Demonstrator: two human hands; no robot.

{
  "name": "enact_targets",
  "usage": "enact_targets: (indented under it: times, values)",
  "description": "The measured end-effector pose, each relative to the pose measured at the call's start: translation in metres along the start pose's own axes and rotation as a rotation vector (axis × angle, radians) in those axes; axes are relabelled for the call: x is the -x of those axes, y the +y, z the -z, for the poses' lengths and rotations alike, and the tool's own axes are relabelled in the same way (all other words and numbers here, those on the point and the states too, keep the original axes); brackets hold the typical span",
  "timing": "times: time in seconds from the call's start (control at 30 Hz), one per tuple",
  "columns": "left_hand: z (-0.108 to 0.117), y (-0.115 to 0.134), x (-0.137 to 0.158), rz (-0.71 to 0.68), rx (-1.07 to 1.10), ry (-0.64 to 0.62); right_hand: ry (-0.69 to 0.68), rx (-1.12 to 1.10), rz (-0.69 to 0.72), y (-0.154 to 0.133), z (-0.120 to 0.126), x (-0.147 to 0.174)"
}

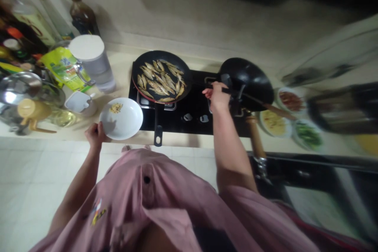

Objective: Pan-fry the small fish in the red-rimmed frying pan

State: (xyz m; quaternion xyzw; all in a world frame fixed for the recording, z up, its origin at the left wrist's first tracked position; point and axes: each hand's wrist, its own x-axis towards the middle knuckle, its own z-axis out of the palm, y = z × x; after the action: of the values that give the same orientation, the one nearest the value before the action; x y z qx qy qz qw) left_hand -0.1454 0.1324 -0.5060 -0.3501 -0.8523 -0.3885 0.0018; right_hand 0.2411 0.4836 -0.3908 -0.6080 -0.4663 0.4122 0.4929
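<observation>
My left hand (95,134) grips the near-left rim of a white plate (125,124) that carries a small heap of yellow bits, on the counter left of the stove. My right hand (217,95) is closed on a dark utensil handle (228,91) that reaches toward the black wok (246,80) on the right burner. Between my hands, a black frying pan (161,75) full of several small fish sits on the left burner, its handle (158,128) pointing at me.
A black two-burner stove (191,106) holds both pans. A white jug (94,63), bottles (82,13), a yellow packet (63,67), a steel lid (17,86) and a small white cup (79,102) crowd the left. Bowls of red (291,100), yellow (274,123) and green (308,134) food stand right.
</observation>
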Motion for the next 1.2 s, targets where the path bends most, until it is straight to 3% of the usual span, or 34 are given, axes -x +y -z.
enact_targets:
  times: [0.17, 0.47, 0.73, 0.83, 0.93, 1.03, 1.2]
  values:
    - [-0.001, 0.000, 0.000, -0.006, -0.005, 0.005, -0.097, 0.051, 0.193, -0.001, -0.002, 0.008]
    - [-0.001, -0.002, 0.000, 0.004, -0.012, -0.005, -0.194, 0.049, 0.133, -0.008, -0.037, 0.011]
    - [0.001, 0.004, 0.000, 0.002, 0.011, 0.001, -0.243, 0.288, 0.468, -0.011, 0.001, 0.015]
    - [0.000, 0.004, 0.000, 0.009, 0.003, 0.005, -0.269, 0.235, 0.392, -0.008, 0.001, 0.015]
    - [0.000, 0.003, 0.000, 0.026, -0.007, 0.002, -0.253, 0.122, 0.281, -0.002, -0.012, 0.012]
    - [-0.001, 0.002, -0.001, 0.036, 0.000, -0.001, -0.247, 0.093, 0.262, 0.005, -0.026, 0.005]
    - [-0.002, 0.000, 0.000, 0.036, 0.000, -0.001, -0.127, 0.064, 0.203, 0.010, -0.040, -0.009]
